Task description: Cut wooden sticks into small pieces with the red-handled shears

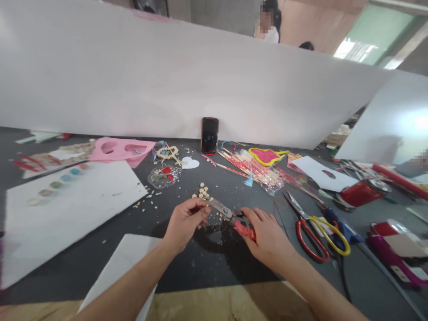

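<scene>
My right hand (267,229) is wrapped round the red handles of a pair of shears (222,209), their metal blades pointing left. Closed in a pinch, my left hand (187,220) is at the blade tips; a small yellowish bit shows at its fingertips, too small to name. Just beyond the blades lies a little heap of cream-coloured pieces (203,191), and pale crumbs are scattered around it on the dark tabletop (187,272).
Scissors (302,214) with red and yellow handles and a blue glue gun (337,225) lie at right, near a red can (364,192). A phone (209,136) leans against the white partition (187,89). Wrapped sticks (254,171) lie right of it. White sheets (67,214) cover the left.
</scene>
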Tool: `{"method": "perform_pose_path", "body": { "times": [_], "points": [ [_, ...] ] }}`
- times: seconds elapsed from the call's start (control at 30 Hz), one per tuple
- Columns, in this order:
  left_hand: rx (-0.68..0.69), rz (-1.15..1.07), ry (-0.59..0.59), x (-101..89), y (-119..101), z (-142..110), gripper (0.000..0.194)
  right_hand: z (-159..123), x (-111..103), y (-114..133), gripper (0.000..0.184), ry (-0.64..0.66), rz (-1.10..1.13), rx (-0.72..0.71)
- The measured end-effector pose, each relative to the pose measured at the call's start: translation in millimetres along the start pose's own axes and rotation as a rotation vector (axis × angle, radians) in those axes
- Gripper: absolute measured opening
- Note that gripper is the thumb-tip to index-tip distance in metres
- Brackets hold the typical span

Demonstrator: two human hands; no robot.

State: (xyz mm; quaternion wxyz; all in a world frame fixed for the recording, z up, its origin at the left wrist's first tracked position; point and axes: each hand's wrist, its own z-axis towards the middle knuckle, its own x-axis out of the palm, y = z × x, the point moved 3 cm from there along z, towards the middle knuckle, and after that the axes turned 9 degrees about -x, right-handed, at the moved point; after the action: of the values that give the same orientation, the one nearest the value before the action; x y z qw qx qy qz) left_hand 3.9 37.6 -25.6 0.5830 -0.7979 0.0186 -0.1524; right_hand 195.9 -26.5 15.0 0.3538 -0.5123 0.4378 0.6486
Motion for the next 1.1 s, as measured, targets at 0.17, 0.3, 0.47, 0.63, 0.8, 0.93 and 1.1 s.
{"method": "perform_pose_path", "body": {
  "times": [0.17,0.3,0.47,0.63,0.8,0.93,1.1],
  "points": [
    [0.053,0.026,0.0,1.3,1,1,0.02,7,-4,-17,0.055,-0.032,-0.041,-0.112],
    [0.054,0.086,-0.035,0.7,1,4,0.015,12,8,-28,0.06,-0.094,-0.041,-0.143],
    [-0.001,0.145,-0.033,4.4,1,4,0.014,7,22,-34,0.062,-0.103,-0.023,-0.163],
    [-0.032,0.133,0.031,8.2,2,1,0.017,4,22,-37,0.063,-0.11,-0.021,-0.162],
    [-0.041,0.102,0.057,8.8,-1,0,0.019,2,22,-34,0.064,-0.11,-0.021,-0.179],
    [-0.052,0.116,0.052,7.5,-2,0,0.021,2,23,-31,0.066,-0.093,-0.004,-0.17],
    [-0.028,0.12,0.057,5.9,-2,1,0.022,1,21,-26,0.054,-0.088,-0.013,-0.149]
  ]
}}
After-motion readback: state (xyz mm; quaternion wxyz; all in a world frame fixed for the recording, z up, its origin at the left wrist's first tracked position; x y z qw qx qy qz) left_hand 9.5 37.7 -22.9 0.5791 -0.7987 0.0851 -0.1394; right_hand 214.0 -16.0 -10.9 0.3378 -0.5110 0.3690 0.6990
